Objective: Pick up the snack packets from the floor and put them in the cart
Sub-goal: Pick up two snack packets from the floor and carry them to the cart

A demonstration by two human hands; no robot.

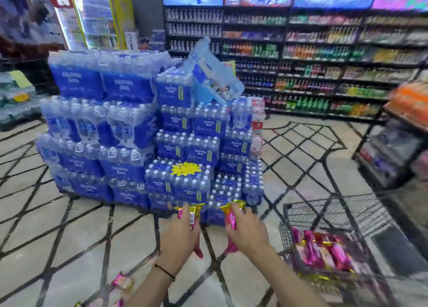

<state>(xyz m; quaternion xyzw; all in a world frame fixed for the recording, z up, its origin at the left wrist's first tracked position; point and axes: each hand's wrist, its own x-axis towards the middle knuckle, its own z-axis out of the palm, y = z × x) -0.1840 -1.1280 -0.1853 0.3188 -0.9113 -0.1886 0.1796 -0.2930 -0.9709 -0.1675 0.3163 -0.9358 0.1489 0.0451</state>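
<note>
Snack packet (192, 214), pink with gold ends, is in the left hand (179, 236), fingers curled round it. The right hand (249, 233) clamps a second packet (232, 217) the same way. Both are held side by side above the tiled floor (69, 237), just left of the cart (285, 228). Cart packets (324, 251) lie piled in its basket. Floor packets (121, 281) lie by the left forearm. Water packs (139, 121) stand stacked ahead
</note>
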